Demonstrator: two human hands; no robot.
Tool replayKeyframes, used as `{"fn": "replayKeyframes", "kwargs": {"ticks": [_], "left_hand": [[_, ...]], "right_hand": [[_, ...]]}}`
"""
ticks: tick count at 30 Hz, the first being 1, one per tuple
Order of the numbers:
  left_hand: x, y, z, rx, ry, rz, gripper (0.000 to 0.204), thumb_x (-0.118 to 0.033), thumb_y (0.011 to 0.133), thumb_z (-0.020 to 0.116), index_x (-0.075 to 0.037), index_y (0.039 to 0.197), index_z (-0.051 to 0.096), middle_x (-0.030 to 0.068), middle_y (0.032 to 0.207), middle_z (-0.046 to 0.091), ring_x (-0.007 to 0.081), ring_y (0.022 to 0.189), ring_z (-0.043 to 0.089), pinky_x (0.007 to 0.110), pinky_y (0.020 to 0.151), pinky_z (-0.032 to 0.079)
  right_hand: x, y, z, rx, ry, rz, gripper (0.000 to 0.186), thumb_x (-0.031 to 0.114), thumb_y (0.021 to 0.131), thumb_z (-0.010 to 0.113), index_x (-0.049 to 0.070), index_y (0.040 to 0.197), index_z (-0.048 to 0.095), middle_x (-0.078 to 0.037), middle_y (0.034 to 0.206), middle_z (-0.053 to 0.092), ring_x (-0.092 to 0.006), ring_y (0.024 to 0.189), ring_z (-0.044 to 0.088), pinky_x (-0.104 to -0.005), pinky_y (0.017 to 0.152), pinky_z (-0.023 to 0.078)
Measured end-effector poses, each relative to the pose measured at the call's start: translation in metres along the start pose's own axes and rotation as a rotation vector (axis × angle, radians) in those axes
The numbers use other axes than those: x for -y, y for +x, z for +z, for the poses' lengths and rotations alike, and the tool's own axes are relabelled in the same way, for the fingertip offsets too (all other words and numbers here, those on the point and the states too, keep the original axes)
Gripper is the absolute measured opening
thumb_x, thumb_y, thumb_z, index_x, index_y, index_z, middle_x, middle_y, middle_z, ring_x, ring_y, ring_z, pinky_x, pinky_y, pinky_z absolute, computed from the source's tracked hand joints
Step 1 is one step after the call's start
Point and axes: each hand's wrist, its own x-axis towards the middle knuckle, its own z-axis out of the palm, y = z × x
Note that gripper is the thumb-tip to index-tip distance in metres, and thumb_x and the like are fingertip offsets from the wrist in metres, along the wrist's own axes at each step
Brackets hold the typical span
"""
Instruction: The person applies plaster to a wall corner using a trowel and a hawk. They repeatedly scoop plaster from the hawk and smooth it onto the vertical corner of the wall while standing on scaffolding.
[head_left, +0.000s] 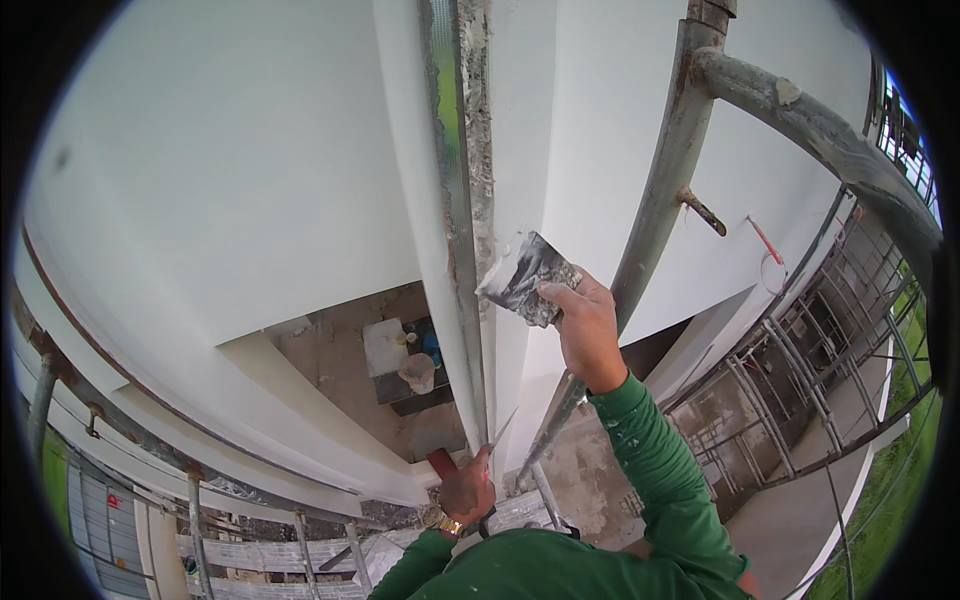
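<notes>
My right hand is raised in front of a wall corner, thumb on top, gripping a flat, square-edged spreader blade. Grey-white plaster is smeared over the blade, and a pale lump clings to its left edge. Behind it runs a narrow vertical strip of rough plaster next to a grey metal edge. Lower down, my left hand, with a gold watch at the wrist, is closed around a tool with a red part. A thin pale point rises beside that hand; its exact kind is unclear.
A scaffold pole stands just right of my right hand, joined to a curved tube. White walls rise on both sides. Through an opening far below, a bucket stands on the floor. Scaffold rails cross the lower left.
</notes>
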Motion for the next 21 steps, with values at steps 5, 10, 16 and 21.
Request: {"fn": "replayKeyframes", "kwargs": {"ticks": [5,10,16,21], "left_hand": [[0.011,0.006,-0.011,-0.024,-0.109,0.139,0.063,-0.015,0.079,0.058,-0.009,0.14,0.043,0.0195,0.092,0.068,0.0406,0.079,0.065,0.049,0.07,0.052],[0.021,0.025,0.007,0.039,-0.186,0.264,0.062,-0.019,0.081,0.058,-0.008,0.14,0.043,0.0229,0.086,0.067,0.0415,0.079,0.065,0.05,0.069,0.052],[0.038,0.025,-0.01,0.054,-0.203,0.195,0.063,-0.021,0.083,0.059,-0.008,0.142,0.041,0.0248,0.088,0.067,0.0421,0.082,0.065,0.05,0.072,0.052],[0.034,0.033,-0.02,0.085,-0.275,0.203,0.064,-0.022,0.083,0.059,-0.007,0.142,0.041,0.0256,0.091,0.066,0.0429,0.083,0.065,0.049,0.074,0.052]], "right_hand": [[0.141,0.068,0.111,0.059,-0.469,-0.861,0.025,0.004,0.089,0.056,-0.007,0.111,0.062,-0.007,0.087,0.069,-0.0102,0.073,0.059,-0.0237,0.068,0.048],[0.273,0.141,0.15,-0.326,-1.098,-1.386,0.019,0.007,0.077,0.05,-0.003,0.082,0.065,-0.025,0.077,0.065,-0.041,0.077,0.064,-0.0462,0.074,0.05],[0.349,0.197,0.181,-0.335,-1.571,-1.925,0.022,0.006,0.075,0.054,0.009,0.085,0.073,-0.012,0.091,0.071,-0.0335,0.092,0.062,-0.0468,0.082,0.05],[0.383,0.21,0.193,-0.139,-1.878,-2.08,0.025,0.003,0.07,0.054,0.012,0.084,0.073,-0.006,0.092,0.07,-0.0275,0.099,0.059,-0.0415,0.086,0.048]]}}
